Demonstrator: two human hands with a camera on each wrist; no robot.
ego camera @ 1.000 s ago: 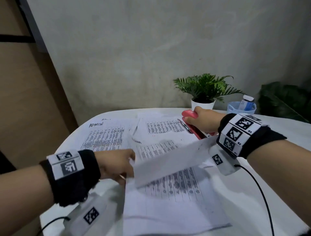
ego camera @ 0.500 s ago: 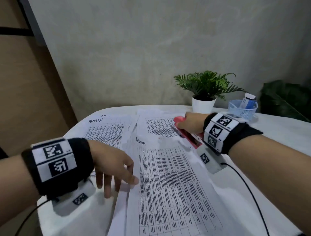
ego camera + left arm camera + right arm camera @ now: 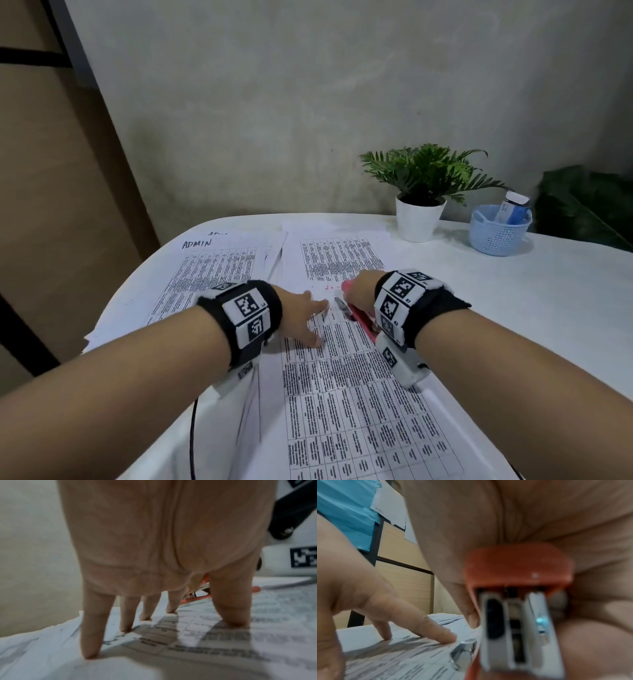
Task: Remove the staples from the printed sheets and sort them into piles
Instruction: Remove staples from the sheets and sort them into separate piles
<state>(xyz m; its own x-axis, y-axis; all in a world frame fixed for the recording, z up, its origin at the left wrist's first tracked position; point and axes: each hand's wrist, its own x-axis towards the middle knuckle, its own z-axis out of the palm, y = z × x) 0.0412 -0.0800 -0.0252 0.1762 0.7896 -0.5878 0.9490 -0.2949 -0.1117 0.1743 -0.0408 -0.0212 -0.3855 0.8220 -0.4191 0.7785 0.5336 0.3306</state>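
Observation:
A printed sheet with tables of small text lies in front of me on the white table. My left hand presses its upper part flat, and the straight, spread fingers touch the paper with their tips. My right hand grips a red stapler right beside it. The stapler's metal tip rests on the sheet near my left index finger. Two more piles lie behind: one headed ADMIN at the left and one in the middle.
A potted plant stands at the back of the table. A pale blue basket with a bottle sits to its right. The table's rounded edge runs close on the left. Wrist camera cables hang near the front.
A second ago my left hand held a sheet in mid-turn; that sheet now lies flat. Both hands have come together at the sheet's top, the right bringing the stapler nearer and leftward.

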